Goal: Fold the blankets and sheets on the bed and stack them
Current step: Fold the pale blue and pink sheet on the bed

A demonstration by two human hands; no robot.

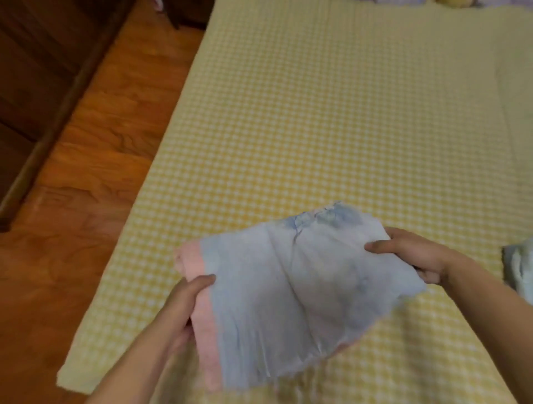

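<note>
A folded stack of cloth, a pale blue sheet [288, 288] lying over a pink blanket [202, 317], is lifted above the near part of the bed. My left hand [184, 305] grips the stack's left side, thumb on top by the pink edge. On the opposite side my right hand [415, 253] holds the right edge, thumb pressed on the blue sheet and fingers under it. The bed is covered by a yellow-and-white checked sheet [331, 115] spread flat.
A crumpled pale blue-white cloth [520, 271] lies at the right edge of the bed. Wooden floor [95, 173] runs along the bed's left side, with dark wooden furniture [34, 86] beyond it. Some items sit at the bed's far end [450, 2].
</note>
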